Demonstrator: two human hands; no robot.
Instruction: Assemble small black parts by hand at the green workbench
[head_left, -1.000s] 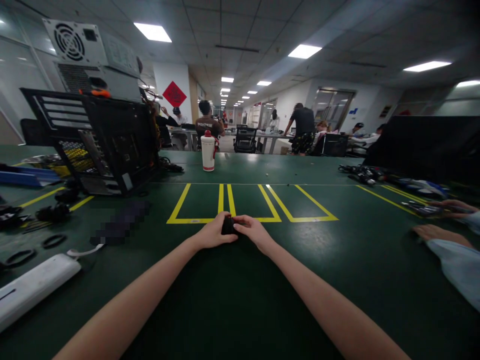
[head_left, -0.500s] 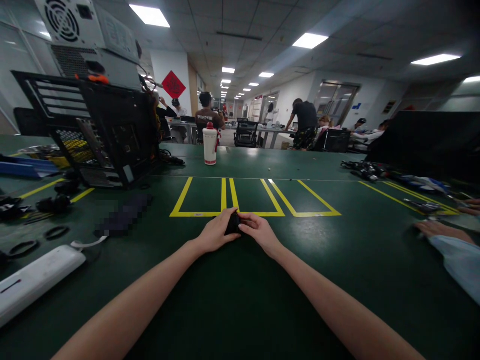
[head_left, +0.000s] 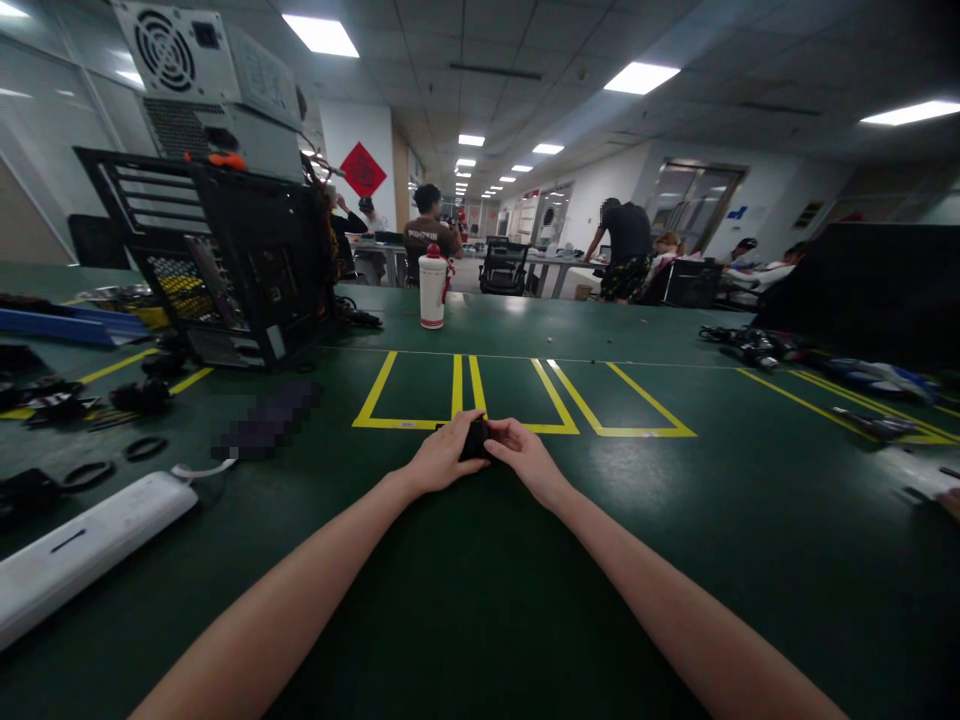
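Observation:
A small black object [head_left: 475,440] sits between my hands just in front of the yellow tape outlines; its kind is too dark and small to make out. My left hand [head_left: 442,455] is wrapped over its left side, thumb below and fingers above. At its right side, my right hand [head_left: 527,458] has thumb and fingertips pinched together, touching the object or something tiny on it that I cannot make out. Both hands rest low over the green table [head_left: 480,590].
To the left stand an open black computer case [head_left: 225,260] with power supplies on top, a white power strip [head_left: 97,545] and black rings [head_left: 86,476]. A white bottle [head_left: 432,290] is behind my hands. Cables and parts [head_left: 757,345] lie right; a co-worker's fingers [head_left: 951,500] show at the edge.
The view has turned slightly left, so everything sits farther right. My hands keep the same hold on the black object. The co-worker's hand and sleeve at right have mostly left view.

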